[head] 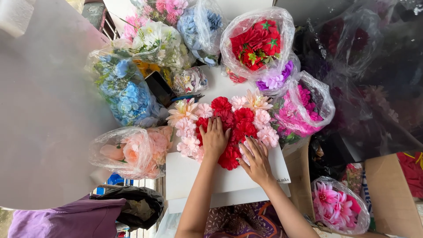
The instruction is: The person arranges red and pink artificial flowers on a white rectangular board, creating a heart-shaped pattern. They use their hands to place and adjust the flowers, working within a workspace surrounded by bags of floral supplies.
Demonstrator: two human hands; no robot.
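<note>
Both hands are laid flat on a cluster of artificial flower heads being set into a white box [229, 176] that rests on the table [48, 114] close to the person. The left hand [214, 137] is spread, fingers apart, and pressed down on the red flowers [235, 121] at the middle of the arrangement; nothing is pinched in it. The right hand [257, 159] is likewise open, its fingers fanned over the near right edge of the red patch, just beside a pale pink flower [268, 135]. The red blooms are ringed by pink and peach flowers [187, 128] on the left and far sides.

For this pressing to be done well, even pressure would best be kept on the heads so that they seat level, and the pink border should not be crushed or pushed outward. The bare near part of the box is judged to be unfilled as yet.

Around the box, supplies are crowded closely: a bag of peach roses [132, 152] to the left, a bag of blue hydrangeas [128, 94] beyond it, a bag of red flowers [257, 42] at the far side, a bag of magenta flowers [302, 108] touching the arrangement's right edge, and another pink bagful [337, 205] in a cardboard carton [387, 194] near right. The magenta bag is judged the likeliest to hinder the right side.
</note>
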